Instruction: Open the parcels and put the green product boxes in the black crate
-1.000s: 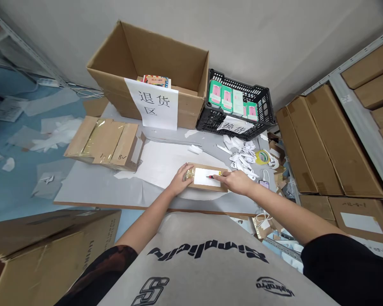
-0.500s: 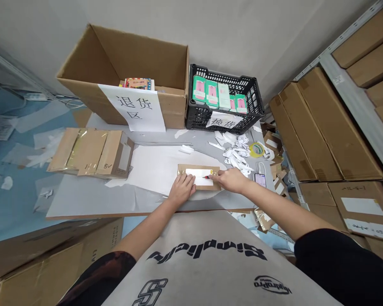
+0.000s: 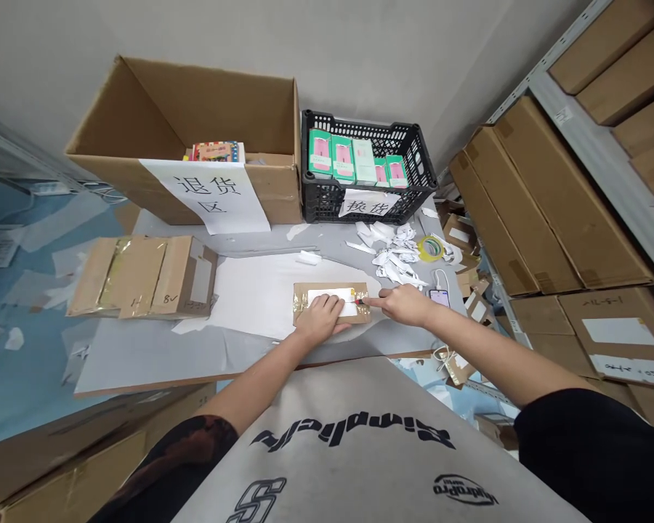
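A flat cardboard package [image 3: 331,289] lies on a white paper sheet [image 3: 256,290], with gold-tinted clear tape at its ends and a white label [image 3: 327,298] on top. My left hand [image 3: 320,319] rests flat on the package's near edge, covering the lower part of the label. My right hand [image 3: 406,305] comes in from the right, shut on a small red-tipped pen [image 3: 358,300]. The pen's tip is at the label's right end. Most of the pen is hidden by my fingers.
An open carton [image 3: 196,109] with a paper sign stands behind, beside a black crate [image 3: 360,207] of several green-and-pink boxes. Flattened cardboard [image 3: 142,280] lies left. Crumpled paper strips [image 3: 392,254], a tape roll [image 3: 430,248] and a phone [image 3: 439,298] lie right. Cartons fill shelves farther right.
The whole scene has shifted left in view and the package now looks level. My left hand has moved from the package's left end onto its near edge. My right hand stays at the label.
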{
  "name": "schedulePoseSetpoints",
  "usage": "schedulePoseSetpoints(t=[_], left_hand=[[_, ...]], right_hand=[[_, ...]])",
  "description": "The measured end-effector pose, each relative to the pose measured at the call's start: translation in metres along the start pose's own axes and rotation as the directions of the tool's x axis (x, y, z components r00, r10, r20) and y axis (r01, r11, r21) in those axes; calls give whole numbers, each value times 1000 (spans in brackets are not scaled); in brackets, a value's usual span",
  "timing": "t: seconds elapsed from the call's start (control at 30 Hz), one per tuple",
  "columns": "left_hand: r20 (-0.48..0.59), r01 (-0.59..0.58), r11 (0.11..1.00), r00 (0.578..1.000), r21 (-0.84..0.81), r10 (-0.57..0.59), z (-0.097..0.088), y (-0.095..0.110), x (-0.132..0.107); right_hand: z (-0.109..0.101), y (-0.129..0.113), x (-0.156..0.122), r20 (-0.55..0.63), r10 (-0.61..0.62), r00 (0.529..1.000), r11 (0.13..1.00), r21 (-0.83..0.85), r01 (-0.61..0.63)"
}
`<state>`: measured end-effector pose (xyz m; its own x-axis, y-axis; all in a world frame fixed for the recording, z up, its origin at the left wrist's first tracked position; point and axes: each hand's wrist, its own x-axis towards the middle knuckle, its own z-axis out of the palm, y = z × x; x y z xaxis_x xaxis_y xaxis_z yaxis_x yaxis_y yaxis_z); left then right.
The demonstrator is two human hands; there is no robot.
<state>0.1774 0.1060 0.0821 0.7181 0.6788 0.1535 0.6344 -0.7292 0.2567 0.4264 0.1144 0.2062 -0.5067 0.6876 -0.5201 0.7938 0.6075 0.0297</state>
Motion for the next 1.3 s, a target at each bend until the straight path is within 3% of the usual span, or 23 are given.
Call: schedulePoseSetpoints(t=[0.2,0.5,0.67,0.83,1.1,1.3], left_hand=[[104,70,996,992,-54,-64,-2,-3,8],[219,174,984,960,24,-175,-7,5,31],[241,253,966,936,45,-256,-6,15,34],[257,248,962,928,111,-269,-8,21,38],[333,114,990,933,84,-136,-15,20,45],[346,143,988,926,56,-153,-13,16,47]], right_hand=[[9,11,-12,0,46,999,999,28,-46],[19,16,-24,-35,63,997,994,91,-60],[43,23,-37,-92,131,987,961,255,-104],[68,26,-50,-154,196,968,890,443,-109],[72,34,-39,-201,85,976,899,438,12],[66,52,-20,-193,-4,981,880,465,95]])
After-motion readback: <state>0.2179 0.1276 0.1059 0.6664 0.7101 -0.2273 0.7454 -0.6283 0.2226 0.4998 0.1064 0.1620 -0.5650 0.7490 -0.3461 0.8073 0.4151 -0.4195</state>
